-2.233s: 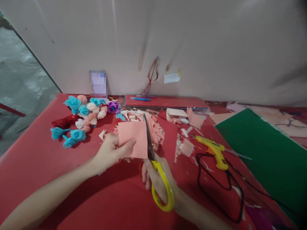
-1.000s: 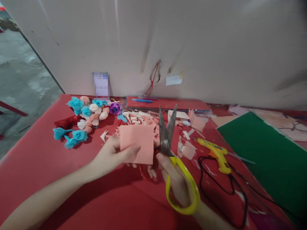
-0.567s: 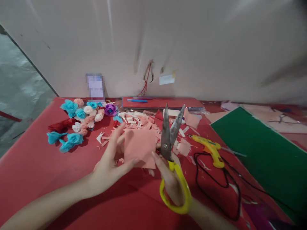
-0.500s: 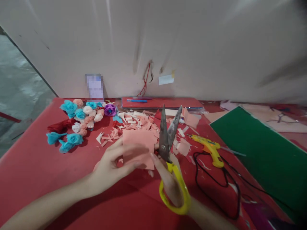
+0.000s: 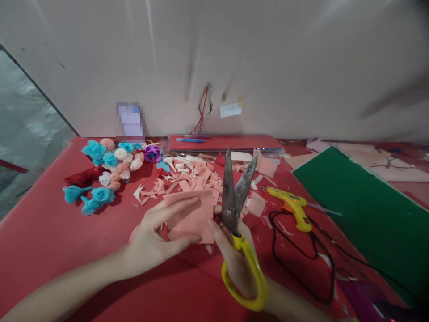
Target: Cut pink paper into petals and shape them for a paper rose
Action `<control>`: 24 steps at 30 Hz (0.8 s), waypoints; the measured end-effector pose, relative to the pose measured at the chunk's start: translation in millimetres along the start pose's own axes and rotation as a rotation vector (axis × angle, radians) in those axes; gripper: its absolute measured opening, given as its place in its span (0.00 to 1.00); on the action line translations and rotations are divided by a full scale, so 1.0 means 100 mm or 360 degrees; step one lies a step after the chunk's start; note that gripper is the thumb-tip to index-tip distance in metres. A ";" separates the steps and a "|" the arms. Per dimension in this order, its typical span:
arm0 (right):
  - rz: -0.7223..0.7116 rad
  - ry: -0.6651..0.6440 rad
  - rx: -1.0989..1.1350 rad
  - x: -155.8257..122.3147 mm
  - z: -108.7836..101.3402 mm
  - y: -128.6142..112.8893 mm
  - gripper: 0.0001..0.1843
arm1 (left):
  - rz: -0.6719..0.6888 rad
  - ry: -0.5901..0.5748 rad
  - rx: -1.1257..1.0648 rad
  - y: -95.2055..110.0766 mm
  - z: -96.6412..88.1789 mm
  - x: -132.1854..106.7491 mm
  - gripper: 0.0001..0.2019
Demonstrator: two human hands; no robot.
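Note:
A pink paper piece (image 5: pixel 192 219), roughly square, is up off the table between my two hands. My left hand (image 5: pixel 150 235) holds it from the left, fingers along its face and thumb at its lower edge. Yellow-handled scissors (image 5: pixel 231 205) are in my right hand (image 5: pixel 239 259), blades parted and pointing upward, the handle loops around the hand. The right thumb comes up to the paper's right edge; the other right fingers are partly hidden behind the scissors. Pink and white paper scraps (image 5: pixel 201 176) lie in a heap just behind the paper.
Blue, pink, white and purple paper flowers (image 5: pixel 110 161) cluster at the left. A yellow glue gun (image 5: pixel 291 203) with a looping black cord (image 5: pixel 276 250) lies right, beside a green board (image 5: pixel 368 210). A blue pen (image 5: pixel 190 140) rests on a red packet (image 5: pixel 231 143) against the wall.
The paper has moved slightly down and left and tilted, with my left index finger now across its upper part. The scissors stay parted, their blades a little wider.

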State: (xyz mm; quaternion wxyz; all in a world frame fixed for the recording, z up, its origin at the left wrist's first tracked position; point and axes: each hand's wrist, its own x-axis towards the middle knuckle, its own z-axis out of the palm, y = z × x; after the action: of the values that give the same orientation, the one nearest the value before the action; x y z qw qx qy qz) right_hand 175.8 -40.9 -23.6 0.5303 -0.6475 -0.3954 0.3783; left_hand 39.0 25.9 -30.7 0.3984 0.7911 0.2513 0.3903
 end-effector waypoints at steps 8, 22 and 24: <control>0.0089 -0.0103 0.0067 0.01 -0.03 0.05 0.11 | -0.0037 0.0317 0.0274 0.05 -0.17 0.05 0.29; -0.0032 -0.0498 -0.0540 -0.10 0.04 0.12 0.11 | -0.0173 0.0646 0.0356 0.07 -0.25 0.15 0.27; -0.0018 -0.0476 -0.0600 -0.12 0.04 0.12 0.10 | -0.0184 0.0618 0.0330 0.06 -0.23 0.14 0.27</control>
State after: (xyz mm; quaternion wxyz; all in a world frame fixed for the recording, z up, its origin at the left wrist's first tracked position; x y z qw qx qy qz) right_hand 168.9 -51.4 -34.7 0.3375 -0.6697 -0.5368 0.3866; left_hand 28.7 42.7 -10.7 0.2807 0.7222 0.4070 0.4837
